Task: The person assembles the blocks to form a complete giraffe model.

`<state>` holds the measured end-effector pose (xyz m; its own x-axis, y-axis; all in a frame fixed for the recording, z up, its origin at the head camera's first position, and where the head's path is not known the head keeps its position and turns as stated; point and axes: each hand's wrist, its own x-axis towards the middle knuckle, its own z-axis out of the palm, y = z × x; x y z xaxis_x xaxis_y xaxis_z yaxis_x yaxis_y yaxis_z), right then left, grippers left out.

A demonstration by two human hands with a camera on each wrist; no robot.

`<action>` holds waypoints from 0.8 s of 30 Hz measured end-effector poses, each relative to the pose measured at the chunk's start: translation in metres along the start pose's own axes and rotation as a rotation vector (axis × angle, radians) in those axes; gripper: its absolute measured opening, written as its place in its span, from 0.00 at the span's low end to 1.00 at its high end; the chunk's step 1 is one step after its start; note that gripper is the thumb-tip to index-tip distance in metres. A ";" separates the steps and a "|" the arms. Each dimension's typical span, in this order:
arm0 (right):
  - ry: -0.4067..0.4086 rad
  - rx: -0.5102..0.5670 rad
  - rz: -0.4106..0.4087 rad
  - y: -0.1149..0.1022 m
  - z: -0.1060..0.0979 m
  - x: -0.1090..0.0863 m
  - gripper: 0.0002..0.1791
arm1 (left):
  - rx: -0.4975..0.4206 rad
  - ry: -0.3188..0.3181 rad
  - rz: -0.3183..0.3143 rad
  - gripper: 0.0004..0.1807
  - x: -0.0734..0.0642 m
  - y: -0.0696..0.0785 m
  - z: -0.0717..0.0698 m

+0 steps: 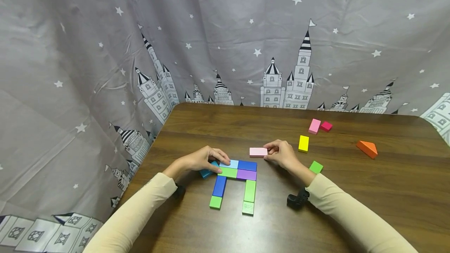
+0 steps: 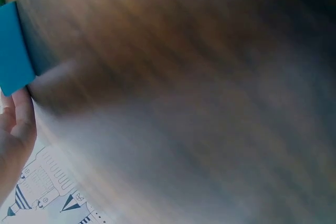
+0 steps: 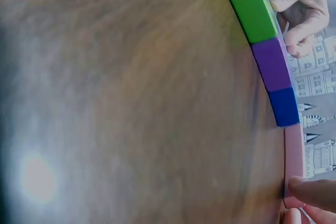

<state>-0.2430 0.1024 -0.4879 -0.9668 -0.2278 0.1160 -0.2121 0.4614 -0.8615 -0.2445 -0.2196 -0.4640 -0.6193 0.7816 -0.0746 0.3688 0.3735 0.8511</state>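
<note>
Just below and right of the head view's centre, the right hand pinches the right end of a pale pink rectangular block between thumb and fingers. Left of it, the left hand has thumb and fingers loosely spread, gripping nothing, fingertips resting on a light blue rectangular block and thumb touching a bright green rectangular block. A teal block lies partly hidden beneath that hand. Towards the upper right, a yellow rectangular block lies on the brown wood-grain table.
</note>
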 end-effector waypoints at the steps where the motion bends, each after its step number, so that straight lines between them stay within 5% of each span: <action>1: -0.008 -0.008 -0.009 0.001 -0.002 0.000 0.16 | 0.002 0.001 0.001 0.18 0.000 0.000 0.000; 24: -0.364 -0.006 -0.184 0.013 -0.045 -0.005 0.17 | 0.026 -0.010 -0.002 0.18 -0.001 0.001 -0.001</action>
<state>-0.2475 0.1479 -0.4771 -0.7993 -0.5950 0.0847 -0.3788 0.3893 -0.8397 -0.2437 -0.2203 -0.4626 -0.6129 0.7859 -0.0817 0.3856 0.3878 0.8372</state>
